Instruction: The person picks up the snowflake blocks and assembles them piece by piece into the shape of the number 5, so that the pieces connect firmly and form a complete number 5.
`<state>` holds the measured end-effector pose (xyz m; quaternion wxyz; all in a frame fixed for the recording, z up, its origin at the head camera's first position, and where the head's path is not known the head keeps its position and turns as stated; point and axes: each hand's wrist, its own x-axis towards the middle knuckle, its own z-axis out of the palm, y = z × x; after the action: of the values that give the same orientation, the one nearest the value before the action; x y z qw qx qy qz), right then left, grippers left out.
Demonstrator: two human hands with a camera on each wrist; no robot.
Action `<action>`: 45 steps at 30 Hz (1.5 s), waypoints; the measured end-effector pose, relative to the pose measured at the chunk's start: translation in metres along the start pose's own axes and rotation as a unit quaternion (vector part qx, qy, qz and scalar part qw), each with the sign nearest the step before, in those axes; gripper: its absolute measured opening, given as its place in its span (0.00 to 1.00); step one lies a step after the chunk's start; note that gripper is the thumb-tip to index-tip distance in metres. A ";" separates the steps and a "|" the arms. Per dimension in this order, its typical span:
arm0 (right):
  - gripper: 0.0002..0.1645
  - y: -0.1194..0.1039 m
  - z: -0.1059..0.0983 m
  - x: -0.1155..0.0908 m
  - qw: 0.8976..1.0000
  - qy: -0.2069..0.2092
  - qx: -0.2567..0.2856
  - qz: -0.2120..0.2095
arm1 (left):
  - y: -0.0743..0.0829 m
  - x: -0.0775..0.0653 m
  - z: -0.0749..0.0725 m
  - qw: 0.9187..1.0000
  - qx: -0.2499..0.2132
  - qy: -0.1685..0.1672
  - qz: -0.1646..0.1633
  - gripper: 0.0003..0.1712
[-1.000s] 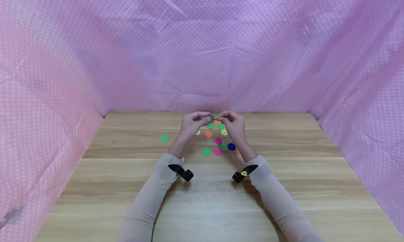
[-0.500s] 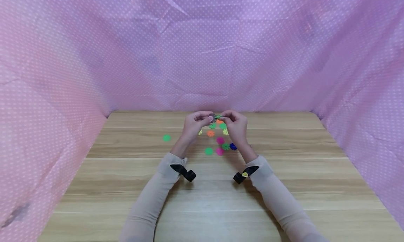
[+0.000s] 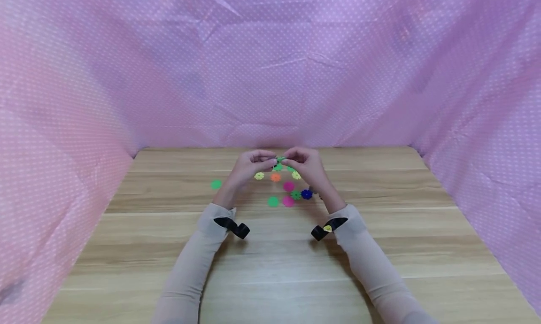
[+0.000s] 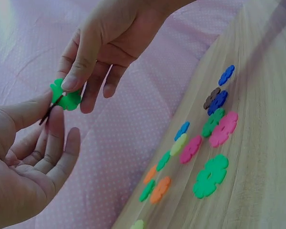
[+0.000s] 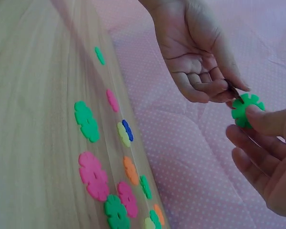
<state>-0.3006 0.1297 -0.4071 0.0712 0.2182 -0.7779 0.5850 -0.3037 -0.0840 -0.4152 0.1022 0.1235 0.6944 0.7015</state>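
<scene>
Above the far part of the table, my left hand [image 3: 248, 169] and right hand [image 3: 307, 168] meet almost fingertip to fingertip. The left thumb and fingers pinch a dark brown flower-shaped plastic disc [image 4: 46, 116], seen edge-on in the left wrist view. Between the right thumb and fingers is a bright green notched disc [image 4: 73, 101], its face showing in the right wrist view. The two discs cross at their edges, brown against the green one's notched rim. Fingertips hide part of both. The other fingers of each hand are loosely bent.
Loose notched discs lie flat on the wooden table [image 3: 262, 277] below the hands: pink [image 3: 288, 201], green [image 3: 273, 201], dark blue [image 3: 306, 194], orange [image 3: 275, 177] and yellow [image 3: 259, 175]. One green disc [image 3: 216, 184] sits apart at left. Pink dotted cloth [image 3: 270, 80] surrounds the table's back and sides.
The brown disc has turned from facing the head camera to being mostly hidden, while more of the green disc's face shows. Both hands still pinch their discs, with the fingertips slightly closer together.
</scene>
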 end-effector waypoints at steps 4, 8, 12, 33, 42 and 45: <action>0.11 0.000 0.000 0.000 0.999 -0.041 -0.003 0.022 | 0.000 -0.002 -0.006 1.000 0.022 -0.005 -0.022 0.19; 0.18 0.004 -0.002 0.001 0.996 -0.071 -0.018 0.043 | 0.004 -0.003 -0.010 1.000 0.026 0.005 -0.017 0.19; 0.21 0.011 -0.003 0.000 0.989 -0.126 -0.049 0.068 | 0.007 -0.003 -0.014 0.999 0.033 0.016 -0.007 0.19; 0.21 0.036 0.024 -0.008 0.940 -0.322 -0.097 0.061 | 0.007 -0.002 -0.019 0.999 0.034 0.037 -0.004 0.18; 0.17 0.033 0.034 -0.010 0.924 -0.342 -0.154 0.074 | 0.003 -0.001 -0.019 0.998 0.056 0.017 0.006 0.20; 0.14 0.032 0.035 -0.010 0.922 -0.336 -0.173 0.082 | 0.002 0.001 -0.019 0.998 0.053 0.010 0.012 0.21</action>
<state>-0.3001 0.1063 -0.4499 -0.2062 0.3213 -0.8602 0.3380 -0.3108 -0.1017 -0.4129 0.0807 0.1301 0.7301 0.6660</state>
